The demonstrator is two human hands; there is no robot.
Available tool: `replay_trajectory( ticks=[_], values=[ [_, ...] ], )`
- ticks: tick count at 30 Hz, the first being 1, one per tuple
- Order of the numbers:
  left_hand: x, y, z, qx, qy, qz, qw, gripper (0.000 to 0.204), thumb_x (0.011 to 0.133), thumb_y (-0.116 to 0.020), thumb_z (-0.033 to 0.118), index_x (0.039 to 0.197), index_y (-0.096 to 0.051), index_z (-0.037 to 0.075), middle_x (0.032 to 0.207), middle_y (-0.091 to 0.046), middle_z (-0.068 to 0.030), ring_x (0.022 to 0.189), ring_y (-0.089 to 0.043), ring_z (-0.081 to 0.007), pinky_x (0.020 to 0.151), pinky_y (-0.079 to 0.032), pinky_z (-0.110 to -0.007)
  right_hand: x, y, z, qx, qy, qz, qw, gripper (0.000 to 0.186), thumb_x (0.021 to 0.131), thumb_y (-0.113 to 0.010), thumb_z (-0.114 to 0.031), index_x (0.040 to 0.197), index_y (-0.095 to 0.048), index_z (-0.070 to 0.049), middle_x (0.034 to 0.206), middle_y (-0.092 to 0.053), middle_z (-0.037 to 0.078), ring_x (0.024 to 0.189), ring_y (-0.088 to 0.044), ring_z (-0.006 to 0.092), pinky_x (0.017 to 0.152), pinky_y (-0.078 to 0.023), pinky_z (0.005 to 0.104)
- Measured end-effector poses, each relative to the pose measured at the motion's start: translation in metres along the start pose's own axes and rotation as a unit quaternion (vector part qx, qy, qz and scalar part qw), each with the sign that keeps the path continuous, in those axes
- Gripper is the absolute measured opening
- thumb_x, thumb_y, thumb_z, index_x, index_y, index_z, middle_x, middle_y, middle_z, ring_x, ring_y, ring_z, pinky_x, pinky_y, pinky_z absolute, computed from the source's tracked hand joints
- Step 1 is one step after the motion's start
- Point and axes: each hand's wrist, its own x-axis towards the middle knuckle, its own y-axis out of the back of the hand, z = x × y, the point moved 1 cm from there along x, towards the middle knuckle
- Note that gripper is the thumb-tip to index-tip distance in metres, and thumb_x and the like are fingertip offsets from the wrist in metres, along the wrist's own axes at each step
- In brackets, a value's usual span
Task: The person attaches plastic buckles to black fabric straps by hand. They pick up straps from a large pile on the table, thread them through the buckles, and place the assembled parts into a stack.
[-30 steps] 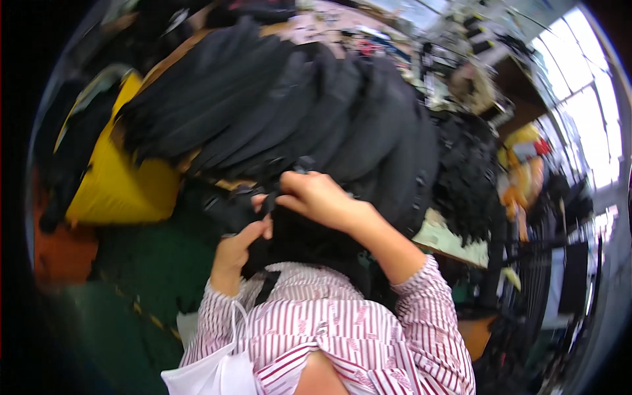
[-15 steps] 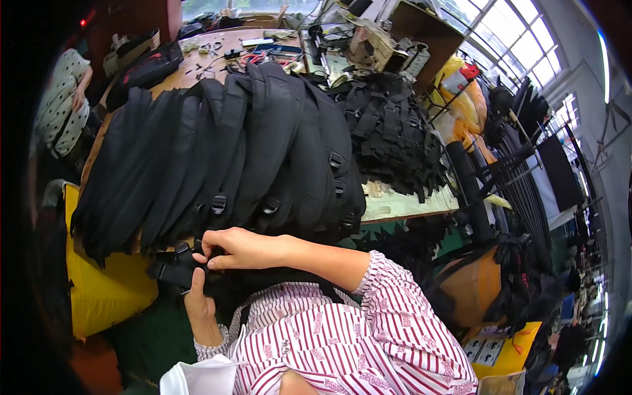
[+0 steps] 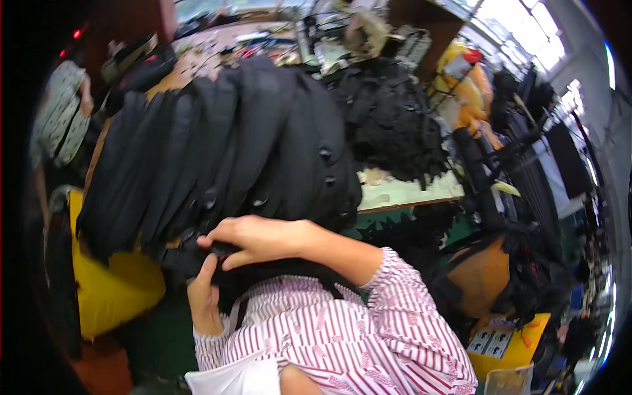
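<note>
My right hand (image 3: 260,240) reaches across my front, its thumb and fingers bent in a pinch on a black strap (image 3: 186,257). Close below it, my left hand (image 3: 205,296) is closed on the same strap with its thumb up, and its other fingers are mostly hidden. The dark strap blends into the cloth around it, and blur hides its fine detail. Just beyond my hands, a row of black padded shoulder straps (image 3: 257,125) with small plastic buckles lies side by side over the table edge.
A heap of black webbing pieces (image 3: 388,118) lies to the right on the pale table (image 3: 411,192). Yellow sacking (image 3: 115,289) hangs at left. At right stands a carton (image 3: 477,276) with black pieces over it. A person in a dotted top (image 3: 59,118) is at far left.
The view has shifted slightly and become blurred. My hands stay together on the strap, with the right hand's fingers and left thumb now closer together. The person at far left has moved a little.
</note>
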Motion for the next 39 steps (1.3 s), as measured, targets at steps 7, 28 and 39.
replay_trajectory(
  ticks=[7, 28, 39],
  values=[
    [0.017, -0.047, 0.003, 0.032, -0.012, -0.109, 0.993, 0.03, 0.088, -0.058, -0.001, 0.117, -0.056, 0.004, 0.107, -0.056, -0.0009, 0.104, -0.053, -0.0116, 0.094, -0.042, -0.026, -0.015, 0.011, 0.006, -0.008, -0.076, 0.07, 0.995, 0.044, 0.077, -0.072, -0.008, 0.119, -0.059, -0.002, 0.11, -0.064, 0.015, 0.103, -0.06, 0.0299, 0.088, -0.048, 0.037],
    [0.007, -0.028, -0.014, 0.122, -0.047, -0.144, 0.981, 0.04, 0.088, -0.066, 0.009, 0.125, -0.052, 0.001, 0.116, -0.058, -0.0048, 0.107, -0.055, -0.0122, 0.094, -0.044, -0.027, -0.001, -0.021, 0.023, -0.028, -0.189, 0.222, 0.956, 0.035, 0.078, -0.078, -0.02, 0.072, -0.047, -0.005, 0.062, -0.044, -0.002, 0.059, -0.039, 0.0061, 0.053, -0.034, 0.0236],
    [0.004, -0.041, -0.008, 0.109, -0.035, -0.06, 0.992, 0.021, 0.093, -0.062, 0.016, 0.108, -0.062, 0.0, 0.098, -0.064, -0.0045, 0.093, -0.061, -0.013, 0.083, -0.049, -0.025, -0.012, -0.03, 0.028, 0.098, -0.197, 0.27, 0.937, 0.019, 0.084, -0.071, -0.016, 0.079, -0.058, -0.003, 0.07, -0.052, 0.001, 0.061, -0.047, 0.0095, 0.053, -0.037, 0.0244]
  ],
)
